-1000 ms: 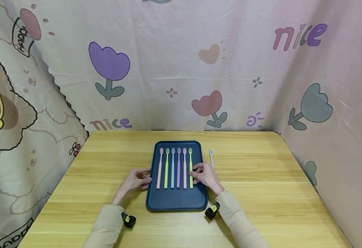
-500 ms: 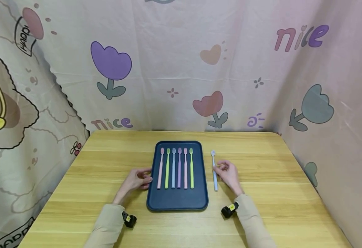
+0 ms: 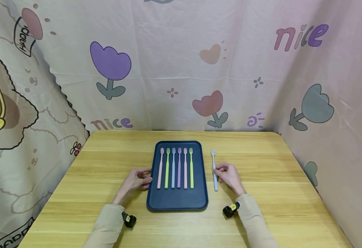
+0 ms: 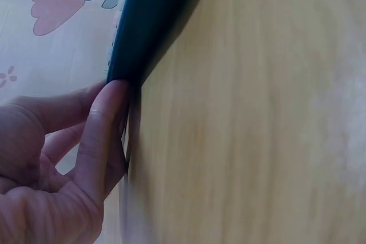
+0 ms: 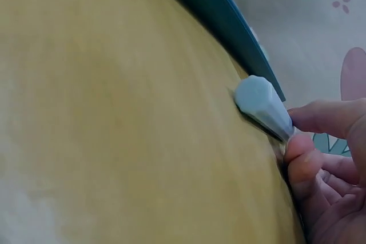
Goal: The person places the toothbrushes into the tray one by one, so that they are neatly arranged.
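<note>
A dark blue tray (image 3: 181,201) carries a row of several toothbrushes in pink, green, blue and purple, all lying parallel with heads toward the wall. At its left rim, my left hand (image 3: 137,179) holds the edge between thumb and fingers; the left wrist view shows the thumb (image 4: 103,130) against the tray's side. To the right of the tray lies a light blue toothbrush (image 3: 215,184) on the table. My right hand (image 3: 229,175) pinches the middle of its handle. In the right wrist view the thick handle end (image 5: 260,101) points toward the camera, resting near the wood.
The wooden table (image 3: 106,148) extends around the tray on all sides. A patterned curtain (image 3: 168,69) hangs behind the table and along both sides. Each wrist wears a small black camera, such as the right camera (image 3: 230,210).
My right hand has left the green toothbrush on the tray, moved right off the tray and taken hold of the light blue toothbrush. The left hand has stayed at the tray's rim.
</note>
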{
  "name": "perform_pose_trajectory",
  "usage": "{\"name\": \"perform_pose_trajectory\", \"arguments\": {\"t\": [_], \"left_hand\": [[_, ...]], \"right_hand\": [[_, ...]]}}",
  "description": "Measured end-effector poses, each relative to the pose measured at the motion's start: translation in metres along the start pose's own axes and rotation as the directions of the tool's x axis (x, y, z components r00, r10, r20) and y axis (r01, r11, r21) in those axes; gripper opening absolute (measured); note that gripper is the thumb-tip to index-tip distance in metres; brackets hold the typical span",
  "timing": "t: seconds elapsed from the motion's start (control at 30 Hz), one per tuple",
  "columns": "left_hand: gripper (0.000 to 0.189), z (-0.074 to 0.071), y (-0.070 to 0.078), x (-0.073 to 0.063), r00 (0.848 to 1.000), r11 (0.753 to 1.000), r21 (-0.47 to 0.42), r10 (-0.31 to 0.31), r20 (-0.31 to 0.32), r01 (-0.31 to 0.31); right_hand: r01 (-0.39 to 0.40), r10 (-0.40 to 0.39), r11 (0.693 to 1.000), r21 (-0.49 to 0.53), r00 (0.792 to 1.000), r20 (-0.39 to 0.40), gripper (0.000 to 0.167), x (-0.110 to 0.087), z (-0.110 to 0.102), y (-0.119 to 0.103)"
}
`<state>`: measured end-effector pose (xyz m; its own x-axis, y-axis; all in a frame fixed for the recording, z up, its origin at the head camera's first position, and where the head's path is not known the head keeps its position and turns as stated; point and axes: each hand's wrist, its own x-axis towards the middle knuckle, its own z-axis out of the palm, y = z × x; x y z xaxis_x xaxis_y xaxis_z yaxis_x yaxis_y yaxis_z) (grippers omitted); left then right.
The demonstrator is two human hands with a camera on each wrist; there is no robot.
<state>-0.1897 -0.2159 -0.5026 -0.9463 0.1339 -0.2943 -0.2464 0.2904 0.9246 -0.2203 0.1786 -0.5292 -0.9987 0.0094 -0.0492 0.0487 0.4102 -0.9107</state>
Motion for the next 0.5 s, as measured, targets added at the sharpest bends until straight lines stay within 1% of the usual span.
{"name": "perform_pose_trajectory", "arguments": {"t": [0.1,0.27,0.5], "left_hand": [[0.052,0.0,-0.0002,0.0004,1.0,1.0,-0.002,-0.014,-0.01,0.014],[0.052,-0.0001,-0.0003,0.0009,1.0,1.0,0.007,-0.015,-0.012,0.015],[0.052,-0.0001,-0.0004,0.0008,1.0,1.0,0.004,-0.01,-0.01,0.01]], "right_hand": [[-0.009,0.009,0.999,-0.033,1.0,0.003,0.015,-0.001,0.0013,-0.0025],[-0.021,0.02,0.997,-0.079,1.0,-0.006,0.011,-0.0007,0.0036,-0.0053],[-0.021,0.019,0.996,-0.089,1.0,-0.014,0.011,-0.0014,0.0045,-0.0061]]}}
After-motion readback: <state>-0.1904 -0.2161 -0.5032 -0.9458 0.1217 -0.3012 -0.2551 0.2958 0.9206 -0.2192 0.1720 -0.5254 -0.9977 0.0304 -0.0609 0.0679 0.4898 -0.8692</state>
